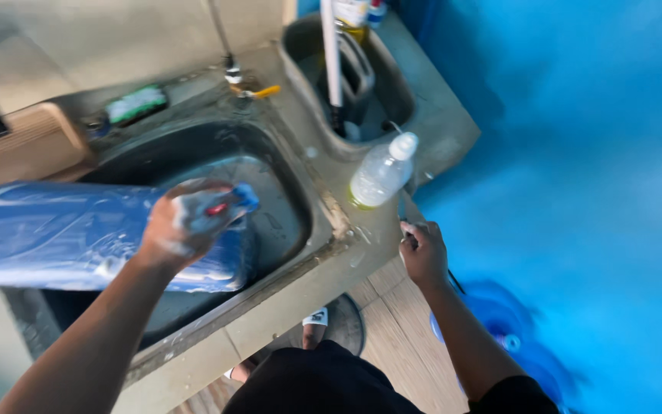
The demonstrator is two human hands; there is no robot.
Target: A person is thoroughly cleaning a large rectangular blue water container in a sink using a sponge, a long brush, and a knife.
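Big blue soapy container [78, 234] lying across the dark sink [285, 222], left hand [185, 222] on its end, grip clenched on a sudsy scrubber [227, 203], clear plastic bottle [383, 172] on the surface [392, 238], right hand [423, 253] at the surface edge, grip closed round a thin dark object.

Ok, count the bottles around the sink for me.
2. A clear bottle with a white cap lies tilted on the counter right of the sink. Another bottle stands in the far basin, mostly cut off; more may be hidden.
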